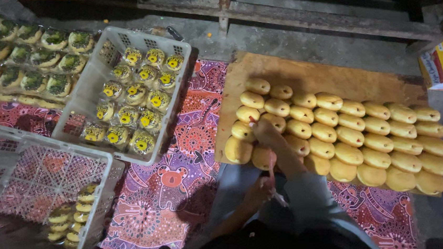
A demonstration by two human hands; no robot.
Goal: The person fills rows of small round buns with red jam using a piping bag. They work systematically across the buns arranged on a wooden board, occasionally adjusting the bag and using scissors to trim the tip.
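Rows of golden oval buns [352, 135] lie on a wooden board [309, 76] in front of me. My right hand [266, 131] reaches across to the buns at the board's left end and rests on one there. A small red tip [251, 120] shows at its fingers, and what it belongs to is too small to tell. My left hand [258, 189] is below the board's near edge, close to my body. It is closed around a thin pale tool [275, 181] that points up toward the board.
A white plastic crate [180, 74] left of the board holds wrapped yellow-topped buns. A second crate [100, 157] at the near left holds a few. Green-topped wrapped buns [31, 62] lie at the far left. A patterned red cloth [187, 158] covers the floor, and a yellow box [442, 63] stands at the far right.
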